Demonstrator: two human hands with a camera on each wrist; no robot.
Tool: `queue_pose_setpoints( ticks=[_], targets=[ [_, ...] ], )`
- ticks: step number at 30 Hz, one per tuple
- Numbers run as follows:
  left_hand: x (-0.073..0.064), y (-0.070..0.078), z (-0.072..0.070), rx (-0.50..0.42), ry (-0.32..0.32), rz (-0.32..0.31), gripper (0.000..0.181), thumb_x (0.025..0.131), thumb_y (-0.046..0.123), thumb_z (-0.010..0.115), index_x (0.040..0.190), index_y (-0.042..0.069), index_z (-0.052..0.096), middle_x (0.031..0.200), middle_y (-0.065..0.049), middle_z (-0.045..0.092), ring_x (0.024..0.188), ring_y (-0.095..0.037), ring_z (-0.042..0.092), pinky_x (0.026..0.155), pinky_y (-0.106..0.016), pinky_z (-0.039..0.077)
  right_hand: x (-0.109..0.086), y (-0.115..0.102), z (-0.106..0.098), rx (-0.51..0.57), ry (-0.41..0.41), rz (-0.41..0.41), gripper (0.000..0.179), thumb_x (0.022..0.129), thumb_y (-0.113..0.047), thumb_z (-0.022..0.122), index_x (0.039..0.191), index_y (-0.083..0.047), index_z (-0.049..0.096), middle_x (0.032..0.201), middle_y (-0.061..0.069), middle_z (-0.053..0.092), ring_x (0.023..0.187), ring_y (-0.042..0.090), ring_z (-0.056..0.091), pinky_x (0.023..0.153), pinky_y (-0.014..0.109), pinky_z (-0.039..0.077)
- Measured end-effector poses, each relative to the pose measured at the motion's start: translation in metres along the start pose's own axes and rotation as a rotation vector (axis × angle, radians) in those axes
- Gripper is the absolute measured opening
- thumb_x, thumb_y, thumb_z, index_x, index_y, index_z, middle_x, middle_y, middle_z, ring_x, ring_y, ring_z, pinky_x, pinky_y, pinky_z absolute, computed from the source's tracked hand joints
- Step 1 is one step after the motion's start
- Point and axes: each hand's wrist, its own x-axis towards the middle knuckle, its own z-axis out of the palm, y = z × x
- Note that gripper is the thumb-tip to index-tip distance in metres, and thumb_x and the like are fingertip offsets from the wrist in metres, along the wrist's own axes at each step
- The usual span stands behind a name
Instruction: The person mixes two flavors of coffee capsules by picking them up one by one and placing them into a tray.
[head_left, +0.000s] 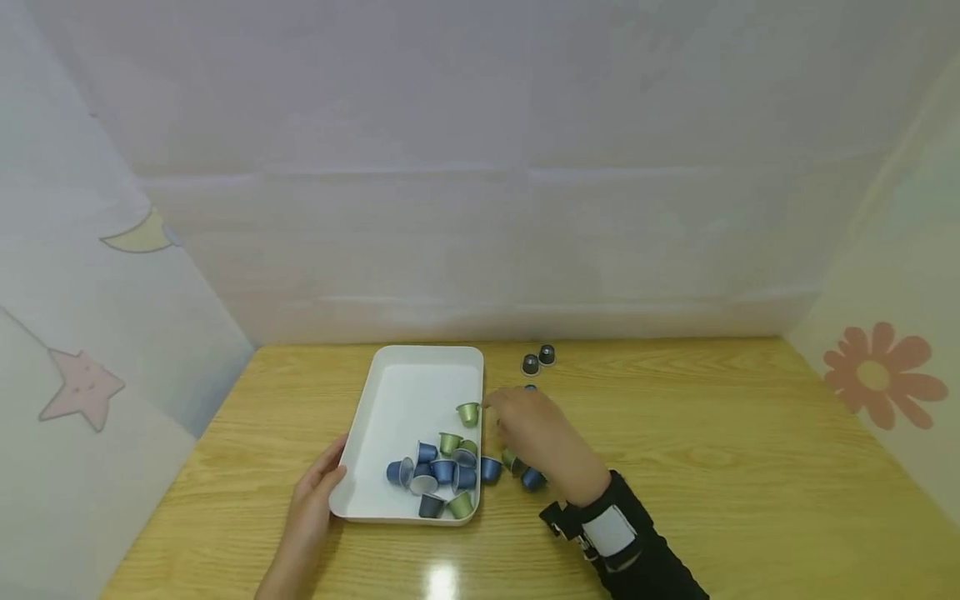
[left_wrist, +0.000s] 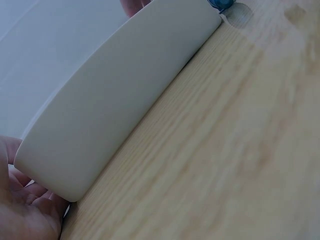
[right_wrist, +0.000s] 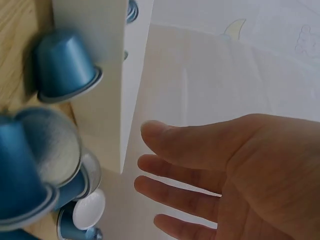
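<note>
A white rectangular tray [head_left: 401, 396] lies on the table, with several blue, green and dark coffee capsules gathered toward its near right corner. At its near left corner my left hand [head_left: 315, 483] grips the wall, thumb by the rim; the left wrist view has fingers [left_wrist: 37, 197] around the tray's end. My right hand [head_left: 528, 429] is over the tray's right edge. Just off its fingertips, a green capsule [head_left: 468, 414] sits tilted inside the tray. In the right wrist view the right hand's fingers [right_wrist: 180, 192] are extended and apart, holding nothing.
Right of the tray, a blue capsule [head_left: 491, 470], a partly hidden green capsule [head_left: 512, 460] and another blue capsule [head_left: 532, 479] lie on the wooden table [head_left: 712, 467]. Two dark capsules [head_left: 530, 364] stand near the back edge. A pale backdrop [head_left: 480, 250] rises behind.
</note>
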Motion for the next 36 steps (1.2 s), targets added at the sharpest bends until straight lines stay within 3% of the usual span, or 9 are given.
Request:
queue_pose_setpoints(
  ticks=[6, 11, 14, 19, 22, 29, 36],
  targets=[
    [-0.001, 0.000, 0.001, -0.002, 0.008, -0.003, 0.048, 0.100, 0.012, 0.037, 0.146, 0.002, 0.030, 0.156, -0.019, 0.025, 0.110, 0.021, 0.039, 0.087, 0.006, 0.036, 0.001, 0.014, 0.002, 0.059, -0.016, 0.063, 0.034, 0.078, 0.000, 0.067, 0.111, -0.006, 0.065, 0.114, 0.011, 0.068, 0.097, 0.027, 0.062, 0.084, 0.042, 0.056],
    [0.002, 0.001, 0.002, 0.018, 0.014, -0.007, 0.048, 0.100, 0.011, 0.037, 0.146, 0.003, 0.030, 0.157, -0.015, 0.026, 0.135, -0.008, 0.030, 0.089, 0.005, 0.033, 0.003, 0.026, 0.003, 0.026, -0.069, 0.122, 0.037, 0.078, -0.004, 0.069, 0.115, -0.007, 0.064, 0.120, 0.010, 0.067, 0.100, 0.027, 0.062, 0.084, 0.041, 0.056],
    [0.004, 0.002, 0.003, 0.019, 0.015, -0.004, 0.048, 0.099, 0.011, 0.037, 0.146, 0.004, 0.031, 0.157, -0.013, 0.027, 0.140, -0.020, 0.024, 0.090, 0.004, 0.031, 0.003, 0.032, 0.003, 0.027, -0.080, 0.160, 0.035, 0.080, -0.005, 0.069, 0.114, -0.007, 0.064, 0.118, 0.010, 0.068, 0.100, 0.027, 0.063, 0.083, 0.043, 0.057],
    [0.005, 0.000, 0.004, 0.015, 0.024, 0.001, 0.047, 0.099, 0.010, 0.037, 0.145, 0.004, 0.033, 0.156, -0.015, 0.028, 0.131, -0.003, 0.033, 0.090, 0.003, 0.033, 0.000, 0.037, 0.004, 0.039, -0.060, 0.173, 0.014, 0.081, -0.001, 0.065, 0.094, -0.007, 0.067, 0.097, 0.008, 0.072, 0.080, 0.022, 0.062, 0.068, 0.040, 0.056],
    [0.002, -0.002, 0.004, 0.021, 0.022, -0.014, 0.047, 0.099, 0.010, 0.037, 0.146, 0.004, 0.032, 0.156, -0.015, 0.028, 0.126, 0.004, 0.035, 0.089, 0.005, 0.033, -0.003, 0.038, 0.006, 0.026, -0.074, 0.171, 0.011, 0.081, -0.003, 0.066, 0.091, -0.008, 0.065, 0.097, 0.008, 0.071, 0.076, 0.020, 0.060, 0.063, 0.038, 0.055],
    [0.000, -0.002, 0.002, 0.019, 0.010, -0.017, 0.048, 0.100, 0.012, 0.037, 0.146, 0.005, 0.031, 0.157, -0.013, 0.026, 0.140, -0.020, 0.025, 0.089, 0.005, 0.032, -0.005, 0.037, 0.011, 0.040, -0.097, 0.190, 0.021, 0.084, -0.007, 0.065, 0.105, -0.009, 0.066, 0.112, 0.011, 0.069, 0.094, 0.025, 0.064, 0.076, 0.044, 0.058],
    [0.000, 0.000, 0.001, 0.029, 0.009, -0.008, 0.048, 0.100, 0.010, 0.035, 0.146, 0.003, 0.030, 0.157, -0.015, 0.026, 0.140, -0.023, 0.024, 0.089, 0.005, 0.032, -0.003, 0.037, 0.013, 0.023, -0.130, 0.195, 0.033, 0.082, 0.000, 0.063, 0.114, -0.007, 0.064, 0.117, 0.012, 0.067, 0.095, 0.025, 0.063, 0.079, 0.042, 0.058]
  ],
)
